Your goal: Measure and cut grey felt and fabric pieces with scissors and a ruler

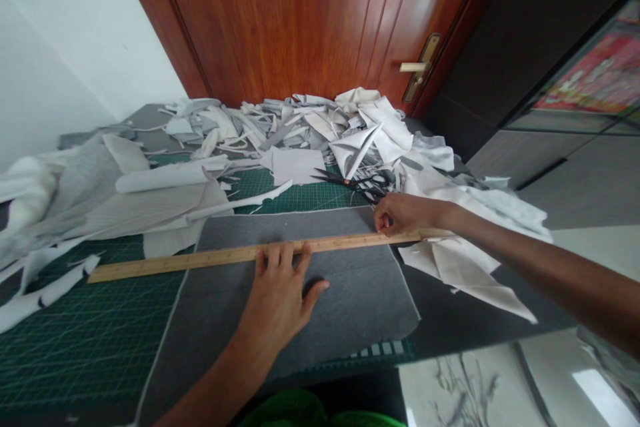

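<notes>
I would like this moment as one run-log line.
left hand: on wooden ruler | right hand: curled at ruler, grip unclear | gray fabric: beneath ruler | black scissors: beyond fabric

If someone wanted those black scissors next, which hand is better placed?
Probably the right: the right hand is close beside the handles of the scissors, while the left hand is farther away, resting on the wooden ruler.

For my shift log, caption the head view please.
Left hand rests on a long wooden ruler across dark grey cloth; right hand curls near black-handled scissors.
</notes>
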`<state>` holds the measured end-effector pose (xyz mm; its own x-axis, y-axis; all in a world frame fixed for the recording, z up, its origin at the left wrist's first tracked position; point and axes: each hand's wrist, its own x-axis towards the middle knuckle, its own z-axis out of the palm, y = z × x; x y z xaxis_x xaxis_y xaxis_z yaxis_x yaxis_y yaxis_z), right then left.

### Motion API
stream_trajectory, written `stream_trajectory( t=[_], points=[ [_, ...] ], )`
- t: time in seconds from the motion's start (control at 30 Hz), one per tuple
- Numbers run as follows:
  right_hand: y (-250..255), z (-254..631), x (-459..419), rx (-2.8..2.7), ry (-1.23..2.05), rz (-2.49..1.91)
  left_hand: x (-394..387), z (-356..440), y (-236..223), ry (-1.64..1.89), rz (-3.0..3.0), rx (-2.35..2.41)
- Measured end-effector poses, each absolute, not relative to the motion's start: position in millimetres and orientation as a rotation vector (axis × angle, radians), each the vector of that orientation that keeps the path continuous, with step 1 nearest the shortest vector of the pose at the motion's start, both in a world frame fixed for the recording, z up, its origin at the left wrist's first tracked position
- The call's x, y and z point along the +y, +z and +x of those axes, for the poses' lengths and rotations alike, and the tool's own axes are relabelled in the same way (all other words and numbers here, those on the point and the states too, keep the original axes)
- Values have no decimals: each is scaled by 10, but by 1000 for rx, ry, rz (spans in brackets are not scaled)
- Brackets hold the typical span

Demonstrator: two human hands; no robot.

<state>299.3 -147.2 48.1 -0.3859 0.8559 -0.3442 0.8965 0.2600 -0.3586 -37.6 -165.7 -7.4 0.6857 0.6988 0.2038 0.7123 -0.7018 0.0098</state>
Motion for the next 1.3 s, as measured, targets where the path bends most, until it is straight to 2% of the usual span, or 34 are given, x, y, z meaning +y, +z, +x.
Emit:
stream_trajectory(
  t=[0.37, 0.57, 0.87, 1.1, 1.3],
  points=[
    [530, 3263, -1666, 2351, -673, 1851, -1634, -373, -62, -312, -2834, -1166],
    [588, 3197, -1629, 2419, -508, 2050, -1470, -426, 20, -290, -2875, -1063],
    [536, 2809, -1331, 2551, -487, 2078, -1009, -955, -164, -608, -3115, -907],
    [491, 2348, -922, 2681, -504, 2157, -1074, -1117, -46, -515, -3323, -678],
    [397, 2096, -541, 2696, -493, 2341, -1073, -1274, -75, -450, -3230, -520]
  ],
)
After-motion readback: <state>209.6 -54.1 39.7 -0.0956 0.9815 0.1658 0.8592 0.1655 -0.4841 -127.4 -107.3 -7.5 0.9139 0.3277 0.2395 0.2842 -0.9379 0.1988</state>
